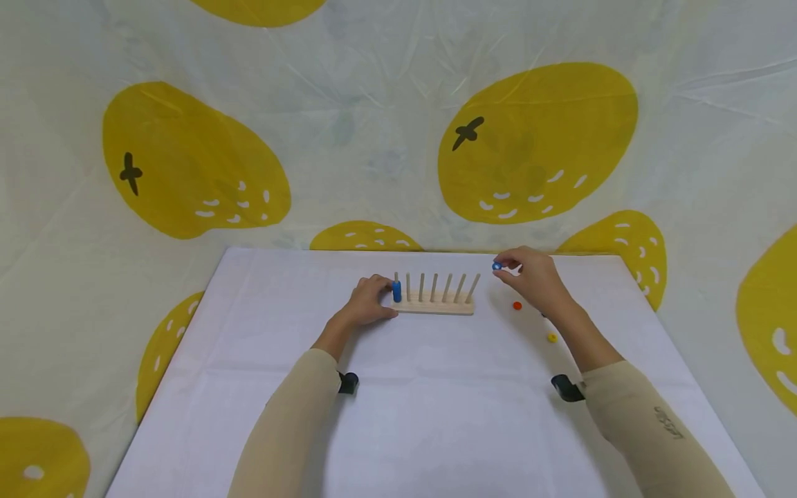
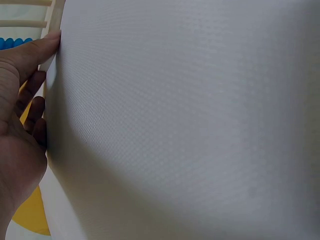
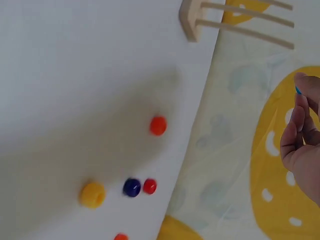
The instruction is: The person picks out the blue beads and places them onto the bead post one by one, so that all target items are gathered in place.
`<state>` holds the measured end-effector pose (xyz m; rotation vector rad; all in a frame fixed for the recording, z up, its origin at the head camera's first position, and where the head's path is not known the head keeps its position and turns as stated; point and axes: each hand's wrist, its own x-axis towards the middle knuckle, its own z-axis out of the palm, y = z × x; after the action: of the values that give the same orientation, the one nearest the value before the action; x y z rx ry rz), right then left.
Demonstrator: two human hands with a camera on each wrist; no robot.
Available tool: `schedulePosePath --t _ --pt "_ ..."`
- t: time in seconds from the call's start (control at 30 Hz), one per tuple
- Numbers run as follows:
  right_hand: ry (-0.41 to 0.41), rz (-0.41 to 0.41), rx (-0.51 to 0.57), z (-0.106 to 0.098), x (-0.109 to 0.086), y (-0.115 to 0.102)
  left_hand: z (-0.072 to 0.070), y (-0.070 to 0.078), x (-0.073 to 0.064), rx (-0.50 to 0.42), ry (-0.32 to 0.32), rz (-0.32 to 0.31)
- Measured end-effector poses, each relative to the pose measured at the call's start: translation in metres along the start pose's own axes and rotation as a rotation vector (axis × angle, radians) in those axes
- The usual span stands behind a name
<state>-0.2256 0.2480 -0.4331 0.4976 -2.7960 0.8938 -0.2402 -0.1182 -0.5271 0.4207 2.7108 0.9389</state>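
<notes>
A pale wooden peg rack (image 1: 436,306) with a row of upright pegs stands toward the back of the table. Several blue beads (image 1: 396,291) are stacked on its leftmost peg; the other pegs are bare. My left hand (image 1: 366,302) grips the rack's left end, thumb along the front edge and fingers behind. The left wrist view shows that thumb (image 2: 47,46) against the base, beside the blue beads (image 2: 15,43). Right of the rack and raised above the table, my right hand (image 1: 535,277) pinches a blue bead (image 1: 496,265) between thumb and fingertips.
On the white table (image 1: 436,415), right of the rack, lie loose beads: an orange one (image 3: 158,125), a dark blue one (image 3: 132,187), a red one (image 3: 149,186), a yellow one (image 3: 93,194). Behind the table hangs a cloth (image 1: 373,138) with yellow fruit shapes.
</notes>
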Motion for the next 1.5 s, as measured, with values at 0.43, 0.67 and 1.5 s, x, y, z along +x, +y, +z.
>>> schedulePosePath --t 0.43,0.67,1.5 --pt "-0.051 -0.095 0.089 0.021 0.032 -0.056 -0.001 0.002 -0.001 -0.006 -0.006 -0.008" --pt "-0.114 -0.108 0.119 0.044 0.045 -0.086 -0.001 -0.001 0.0 0.003 -0.003 -0.009" --pt "-0.307 -0.225 0.084 0.088 0.072 -0.124 -0.002 0.003 -0.001 -0.013 0.007 0.022"
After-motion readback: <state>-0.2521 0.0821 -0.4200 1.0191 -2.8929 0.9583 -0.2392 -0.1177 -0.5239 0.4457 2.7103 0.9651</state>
